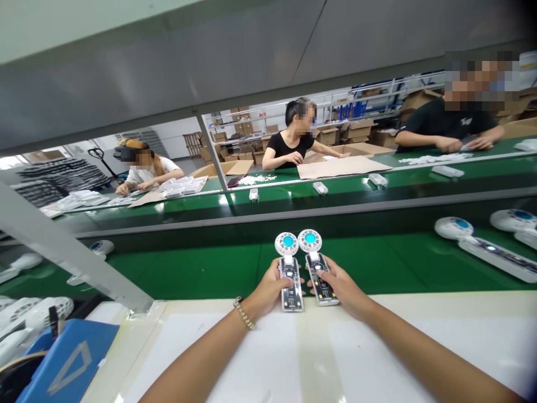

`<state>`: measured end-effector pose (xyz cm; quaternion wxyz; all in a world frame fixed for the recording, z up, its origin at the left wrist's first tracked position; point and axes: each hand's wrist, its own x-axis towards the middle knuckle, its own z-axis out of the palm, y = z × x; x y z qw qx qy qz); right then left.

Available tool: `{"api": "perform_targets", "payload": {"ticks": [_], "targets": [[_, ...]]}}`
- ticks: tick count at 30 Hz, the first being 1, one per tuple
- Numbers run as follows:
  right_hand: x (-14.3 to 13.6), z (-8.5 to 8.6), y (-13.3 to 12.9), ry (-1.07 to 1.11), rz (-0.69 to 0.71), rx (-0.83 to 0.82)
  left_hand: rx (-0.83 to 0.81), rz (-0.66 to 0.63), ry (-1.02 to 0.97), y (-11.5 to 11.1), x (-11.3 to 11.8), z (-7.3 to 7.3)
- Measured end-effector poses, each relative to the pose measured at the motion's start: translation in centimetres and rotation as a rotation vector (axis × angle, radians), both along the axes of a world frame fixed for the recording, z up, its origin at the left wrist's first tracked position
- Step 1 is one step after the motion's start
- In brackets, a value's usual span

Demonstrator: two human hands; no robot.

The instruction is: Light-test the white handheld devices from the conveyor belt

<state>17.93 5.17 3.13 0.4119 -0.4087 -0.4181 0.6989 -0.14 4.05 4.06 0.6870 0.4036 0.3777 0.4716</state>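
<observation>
Two small handheld fans stand side by side over the near edge of the green belt, their round white heads with blue centres almost touching. My left hand (266, 291) is wrapped round the left fan (292, 291), thumb on its dark front. Round the right fan (322, 282) my right hand (342, 285) is closed, its thumb also on the front. Both handles show a dark circuit-like face with small yellow parts. The fingers behind the handles are partly hidden.
More fans (497, 257) lie on the green belt (197, 260) at right and left. A slanting white post (75, 252) and blue bin (71, 358) are at left. Three people work across a farther belt with white parts. A grey shelf (168, 67) hangs overhead.
</observation>
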Motion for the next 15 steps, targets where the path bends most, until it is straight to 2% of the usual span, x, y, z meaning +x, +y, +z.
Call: {"api": "perform_targets", "payload": {"ticks": [7, 15], "targets": [[-0.22, -0.06, 0.08, 0.052, -0.013, 0.019, -0.001, 0.017, -0.004, 0.1, -0.06, -0.23], [0.05, -0.33, -0.01, 0.082, 0.045, 0.032, 0.014, 0.002, -0.008, 0.13, -0.27, -0.49]]}}
